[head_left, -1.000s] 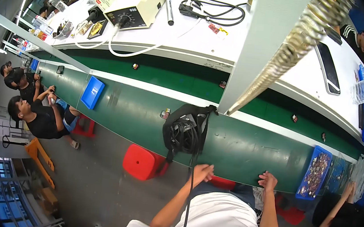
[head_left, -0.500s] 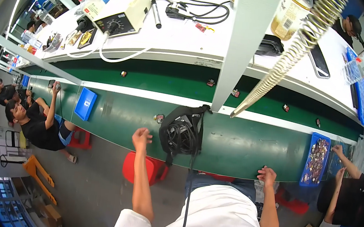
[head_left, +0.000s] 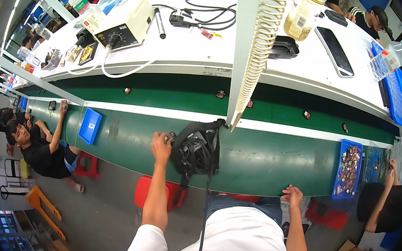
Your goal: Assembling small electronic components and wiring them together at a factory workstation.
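On the green bench, just left of the black bag (head_left: 194, 149), my left hand (head_left: 161, 147) has its fingers closed round a small dark electronic part (head_left: 172, 137). The part lies on the surface and is partly covered by the fingertips. My right hand (head_left: 294, 195) is at the bench's near edge, right of my body. Its fingers are curled together, and a dark speck shows at their tips, too small to name. A bundle of black cable sits in the bag, and a black cord runs from it toward me.
A blue tray (head_left: 348, 169) heaped with small parts stands to the right, near a co-worker's hands (head_left: 392, 169). Another blue tray (head_left: 90, 126) is at left. Small parts lie on the far green strip. A coiled spring (head_left: 263, 38) hangs by the white post. A red stool (head_left: 151, 192) stands below.
My left hand has moved forward to the small part beside the bag, and its fingers have closed round it. The right hand stays about where it was. The view has shifted slightly.
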The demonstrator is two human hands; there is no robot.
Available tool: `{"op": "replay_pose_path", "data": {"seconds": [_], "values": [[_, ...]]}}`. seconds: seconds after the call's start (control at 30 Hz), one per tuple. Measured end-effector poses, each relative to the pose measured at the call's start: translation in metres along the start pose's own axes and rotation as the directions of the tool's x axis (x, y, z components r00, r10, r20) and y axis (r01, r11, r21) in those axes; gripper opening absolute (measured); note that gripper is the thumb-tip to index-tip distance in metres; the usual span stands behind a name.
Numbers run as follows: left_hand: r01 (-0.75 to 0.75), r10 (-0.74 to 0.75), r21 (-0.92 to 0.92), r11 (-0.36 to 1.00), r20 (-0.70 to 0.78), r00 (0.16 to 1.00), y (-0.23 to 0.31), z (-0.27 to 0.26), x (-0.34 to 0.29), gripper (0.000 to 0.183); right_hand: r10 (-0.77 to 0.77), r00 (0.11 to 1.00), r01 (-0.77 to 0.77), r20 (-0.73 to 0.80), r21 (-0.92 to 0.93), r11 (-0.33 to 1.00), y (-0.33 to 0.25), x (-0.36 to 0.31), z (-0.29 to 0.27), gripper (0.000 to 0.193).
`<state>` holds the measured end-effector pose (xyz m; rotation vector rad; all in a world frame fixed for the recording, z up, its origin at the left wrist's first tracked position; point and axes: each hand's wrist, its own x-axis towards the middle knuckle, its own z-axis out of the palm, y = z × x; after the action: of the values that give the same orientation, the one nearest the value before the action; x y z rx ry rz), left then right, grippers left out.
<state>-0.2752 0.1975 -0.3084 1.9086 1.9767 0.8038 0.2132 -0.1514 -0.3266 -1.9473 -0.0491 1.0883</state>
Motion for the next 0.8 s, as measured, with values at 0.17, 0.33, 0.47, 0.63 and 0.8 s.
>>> {"op": "replay_pose_path", "data": {"seconds": [0.17,0.33,0.47,0.63,0.8], "values": [[-0.141,0.14,0.082,0.987,0.01,0.99,-0.002,-0.001,0.004,0.01,0.008,1.0,-0.008,-0.003,-0.008,1.0,-0.004,-0.001,0.002,0.029],[-0.267,0.265,0.165,0.95,0.031,0.964,-0.012,-0.006,0.009,0.009,-0.022,1.0,0.022,-0.006,-0.022,1.0,-0.009,-0.002,0.003,0.029],[-0.118,0.121,0.029,0.993,-0.124,0.985,-0.002,-0.013,0.018,0.012,-0.017,1.0,0.017,0.004,-0.01,1.0,-0.006,-0.004,0.004,0.029],[0.355,-0.537,-0.771,0.529,0.02,0.843,0.016,-0.045,0.027,0.013,-0.008,1.0,0.008,-0.005,0.021,1.0,0.0,0.0,0.002,0.029],[0.365,-0.498,-0.748,0.554,0.054,0.866,0.009,-0.076,0.021,0.015,-0.014,1.0,0.014,-0.009,0.018,1.0,0.005,0.004,0.0,0.027]]}}
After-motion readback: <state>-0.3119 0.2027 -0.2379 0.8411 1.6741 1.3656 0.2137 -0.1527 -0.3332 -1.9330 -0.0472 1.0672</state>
